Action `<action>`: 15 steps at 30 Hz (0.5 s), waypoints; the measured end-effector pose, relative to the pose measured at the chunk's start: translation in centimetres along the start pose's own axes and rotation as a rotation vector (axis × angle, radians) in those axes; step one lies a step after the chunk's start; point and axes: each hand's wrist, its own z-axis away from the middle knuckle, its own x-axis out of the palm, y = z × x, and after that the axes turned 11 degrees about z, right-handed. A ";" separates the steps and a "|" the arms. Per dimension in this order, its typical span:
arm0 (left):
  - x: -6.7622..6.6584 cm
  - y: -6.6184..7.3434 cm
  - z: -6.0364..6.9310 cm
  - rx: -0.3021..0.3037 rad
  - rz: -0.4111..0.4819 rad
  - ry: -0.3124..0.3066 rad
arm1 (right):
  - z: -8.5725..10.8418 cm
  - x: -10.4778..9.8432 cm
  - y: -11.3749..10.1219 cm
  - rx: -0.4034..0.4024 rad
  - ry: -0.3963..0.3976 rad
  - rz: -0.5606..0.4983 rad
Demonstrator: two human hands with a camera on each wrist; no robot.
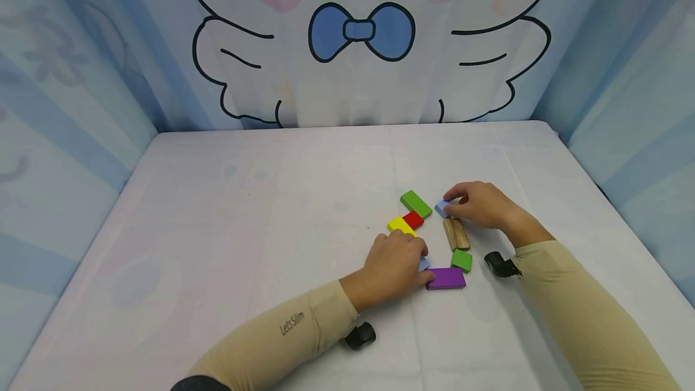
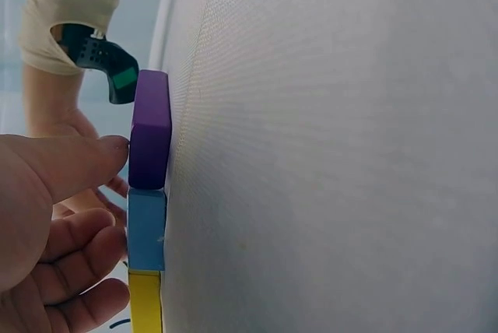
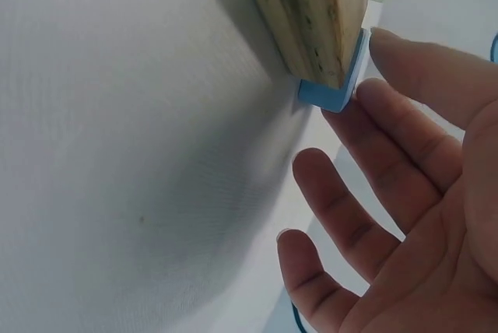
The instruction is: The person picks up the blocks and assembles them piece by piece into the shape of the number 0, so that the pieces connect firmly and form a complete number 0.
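Observation:
Several coloured blocks lie in a rough ring on the white table. My left hand (image 1: 395, 261) lies over the ring's near left side. Its thumb touches the purple block (image 1: 446, 279), and its relaxed fingers rest by the light blue block (image 2: 146, 229) and the yellow block (image 1: 400, 225). On the far right side my right hand (image 1: 484, 205) pinches another blue block (image 1: 442, 208) between thumb and fingers. In the right wrist view this blue block (image 3: 323, 97) sits against the end of the bare wooden block (image 3: 309, 18); the remaining fingers are loosely bent.
A long green block (image 1: 415, 204) and a red block (image 1: 413, 220) form the ring's far left part. A small green block (image 1: 461, 260) joins the wooden and purple ones. White tabletop (image 1: 244, 216) stretches away to the left; printed curtains (image 1: 358, 89) hang around the table.

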 end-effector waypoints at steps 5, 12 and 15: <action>0.1 0.0 0.0 0.002 -0.005 0.003 | 0.0 0.1 0.1 0.007 0.005 0.003; 0.1 -0.1 0.1 0.007 -0.011 0.009 | 0.0 0.2 0.0 0.004 0.008 0.003; 0.1 0.0 0.1 0.008 -0.007 0.010 | 0.0 0.2 0.0 0.004 0.010 0.004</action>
